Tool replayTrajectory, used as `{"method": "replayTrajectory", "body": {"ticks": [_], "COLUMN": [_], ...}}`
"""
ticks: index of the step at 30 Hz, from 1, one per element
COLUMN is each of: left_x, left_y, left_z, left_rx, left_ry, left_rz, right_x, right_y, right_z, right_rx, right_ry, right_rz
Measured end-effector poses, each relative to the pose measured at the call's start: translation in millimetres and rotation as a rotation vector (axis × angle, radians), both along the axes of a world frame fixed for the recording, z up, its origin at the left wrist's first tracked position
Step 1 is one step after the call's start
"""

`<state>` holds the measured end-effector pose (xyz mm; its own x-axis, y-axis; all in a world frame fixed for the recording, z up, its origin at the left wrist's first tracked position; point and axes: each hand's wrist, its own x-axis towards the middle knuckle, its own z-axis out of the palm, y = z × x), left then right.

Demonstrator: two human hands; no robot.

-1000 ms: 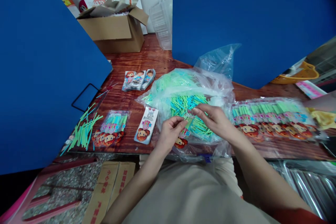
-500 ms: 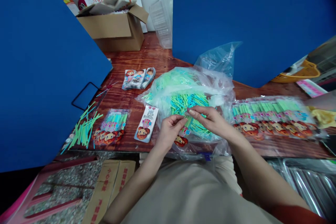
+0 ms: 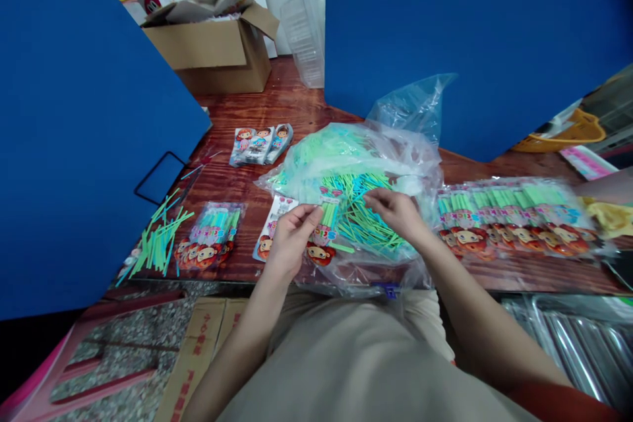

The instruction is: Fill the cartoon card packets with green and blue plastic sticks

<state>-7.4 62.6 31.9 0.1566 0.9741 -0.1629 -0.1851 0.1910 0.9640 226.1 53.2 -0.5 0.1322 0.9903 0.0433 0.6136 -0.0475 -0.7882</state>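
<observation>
My left hand pinches the edge of a small printed pouch with a red-haired cartoon figure at its bottom. Green and blue sticks show through the pouch's clear upper part. One loose green stick lies beside it. Over a heap of green and blue sticks in a large clear plastic bag, my right hand has its fingers curled together; what they hold, if anything, is too small to make out. Partly behind my left hand, flat printed pouches lie on the table.
Filled pouches and loose sticks lie left on the wooden table; a row of filled pouches lies right. Printed pouches rest further back. Blue panels border the table, and an open carton stands behind.
My left hand has moved left with the pouch, which now shows more fully. My right hand has come away from the pouch and sits apart over the stick heap.
</observation>
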Motion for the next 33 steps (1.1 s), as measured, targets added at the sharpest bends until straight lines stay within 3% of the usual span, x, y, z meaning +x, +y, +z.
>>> {"method": "replayTrajectory", "body": {"ticks": [3, 9, 15, 17, 19, 21, 24, 29, 33], "left_x": [-5.3, 0.4, -3.0, -4.5, -4.0, -1.6, 3.7, 12.0, 17.9], "left_y": [4.5, 3.8, 4.7, 5.4, 5.8, 5.4, 3.3, -2.9, -7.4], "left_z": [-3.2, -13.3, -21.4, -22.5, -21.5, -19.0, -15.9, -14.5, -10.9], "left_rx": [0.075, 0.078, -0.014, -0.04, -0.059, -0.069, -0.075, -0.114, -0.157], "left_ry": [0.083, 0.093, 0.011, -0.003, -0.012, -0.011, 0.006, 0.033, 0.005], "left_rz": [0.046, 0.074, 0.136, 0.15, 0.153, 0.14, 0.083, 0.004, -0.031], "right_x": [-6.3, -30.7, -20.2, -16.4, -15.9, -17.8, -22.8, -35.3, -46.8], "right_y": [6.3, 26.5, 28.5, 22.7, 16.0, 9.9, 2.4, -6.5, -8.1], "right_z": [-15.1, -28.5, -27.7, -27.8, -26.0, -18.8, 4.5, 44.0, 47.4], "right_rx": [-0.137, -0.183, -0.117, -0.068, -0.008, 0.053, 0.165, 0.417, 0.471], "right_ry": [-0.382, -0.453, -0.327, -0.148, 0.163, 0.463, 0.649, 0.681, 0.67], "right_rz": [0.04, 0.003, -0.026, -0.009, 0.03, 0.04, -0.038, -0.1, -0.117]}}
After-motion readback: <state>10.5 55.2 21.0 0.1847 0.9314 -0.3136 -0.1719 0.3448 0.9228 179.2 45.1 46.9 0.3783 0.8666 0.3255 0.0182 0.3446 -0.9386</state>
